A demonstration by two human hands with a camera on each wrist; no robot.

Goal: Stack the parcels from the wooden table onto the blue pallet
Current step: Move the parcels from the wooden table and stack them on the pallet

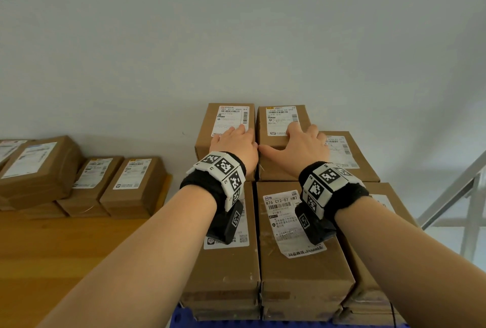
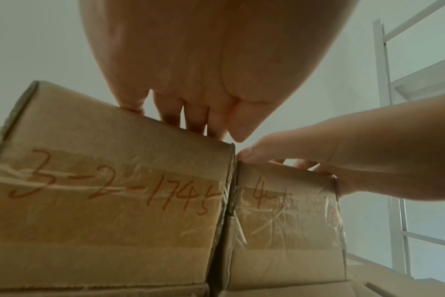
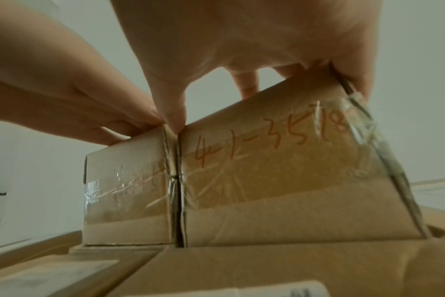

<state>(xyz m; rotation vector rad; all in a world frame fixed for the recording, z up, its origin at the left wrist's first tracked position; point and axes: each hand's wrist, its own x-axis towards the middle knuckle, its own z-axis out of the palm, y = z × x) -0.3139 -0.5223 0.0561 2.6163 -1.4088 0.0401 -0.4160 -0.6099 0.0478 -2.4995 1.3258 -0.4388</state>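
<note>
Two brown cardboard parcels sit side by side on top of the stack on the blue pallet (image 1: 181,318), against the wall. My left hand (image 1: 234,138) lies flat on the left parcel (image 1: 206,127), fingers straight over its top edge (image 2: 196,120). My right hand (image 1: 302,141) spans the right parcel (image 1: 278,117). Its thumb sits at the seam between the two parcels and its little-finger side wraps over the parcel's right edge (image 3: 356,80). Red handwritten numbers mark both near faces (image 2: 102,191) (image 3: 280,160).
Lower on the pallet, larger labelled parcels (image 1: 297,262) lie below my wrists. The wooden table (image 1: 65,248) on the left holds several more parcels (image 1: 131,183) along the wall. A white metal frame (image 1: 460,196) stands to the right of the pallet.
</note>
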